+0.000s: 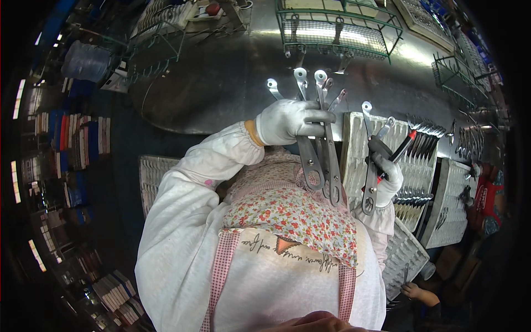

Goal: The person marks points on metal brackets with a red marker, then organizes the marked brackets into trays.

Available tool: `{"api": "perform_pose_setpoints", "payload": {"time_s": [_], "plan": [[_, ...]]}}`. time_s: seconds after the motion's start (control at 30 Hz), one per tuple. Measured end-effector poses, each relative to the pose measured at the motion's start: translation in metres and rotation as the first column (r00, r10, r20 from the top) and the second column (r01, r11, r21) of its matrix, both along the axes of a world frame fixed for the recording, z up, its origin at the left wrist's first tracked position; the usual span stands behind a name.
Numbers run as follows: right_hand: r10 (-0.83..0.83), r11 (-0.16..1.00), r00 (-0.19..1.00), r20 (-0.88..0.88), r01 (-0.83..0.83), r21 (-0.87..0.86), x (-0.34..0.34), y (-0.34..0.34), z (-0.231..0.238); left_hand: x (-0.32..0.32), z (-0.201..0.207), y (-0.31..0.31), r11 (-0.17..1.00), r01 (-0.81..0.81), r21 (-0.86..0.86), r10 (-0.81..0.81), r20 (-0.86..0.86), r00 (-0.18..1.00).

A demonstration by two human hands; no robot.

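Note:
My left hand [287, 119], in a white glove with grey-stained fingers, is closed around several flat metal tools [333, 171]. Each has paired arms with round holes at the top and a riveted, slotted lower end; I cannot tell their exact kind. In my gloved right hand [391, 176] are one similar metal tool [370, 191], its slotted end hanging down, and a black marker pen [401, 148] with red ends, tilted up to the right. Both hands are in front of my flowered apron [287, 216], with the left group of tools apart from the right one.
A white ribbed tray [354, 141] with rows of metal tools stands beside my right hand, with more trays [448, 221] further right. Green wire racks [340, 41] stand on the dark metal table [221, 83]. Another person's hand [418, 294] is at lower right.

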State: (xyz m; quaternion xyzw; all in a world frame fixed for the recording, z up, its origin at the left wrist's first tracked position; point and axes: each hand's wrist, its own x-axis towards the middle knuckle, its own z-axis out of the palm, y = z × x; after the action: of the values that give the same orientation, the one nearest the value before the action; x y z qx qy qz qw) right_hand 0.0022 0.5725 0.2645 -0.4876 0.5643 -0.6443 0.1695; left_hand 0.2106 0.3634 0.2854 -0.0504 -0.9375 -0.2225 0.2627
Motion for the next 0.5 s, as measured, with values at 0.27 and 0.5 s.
{"api": "perform_pose_setpoints", "payload": {"time_s": [0.27,0.5], "plan": [[0.037,0.998,0.999,0.033,-0.035,-0.049,0.002,-0.009,-0.005,-0.001,-0.019,-0.008,0.966,0.217,0.142,-0.16,-0.329,0.93],[0.149,0.989,0.946,0.289,-0.149,-0.024,0.0,-0.018,0.009,0.003,-0.011,-0.007,0.954,0.265,0.139,-0.195,-0.38,0.904]]}}
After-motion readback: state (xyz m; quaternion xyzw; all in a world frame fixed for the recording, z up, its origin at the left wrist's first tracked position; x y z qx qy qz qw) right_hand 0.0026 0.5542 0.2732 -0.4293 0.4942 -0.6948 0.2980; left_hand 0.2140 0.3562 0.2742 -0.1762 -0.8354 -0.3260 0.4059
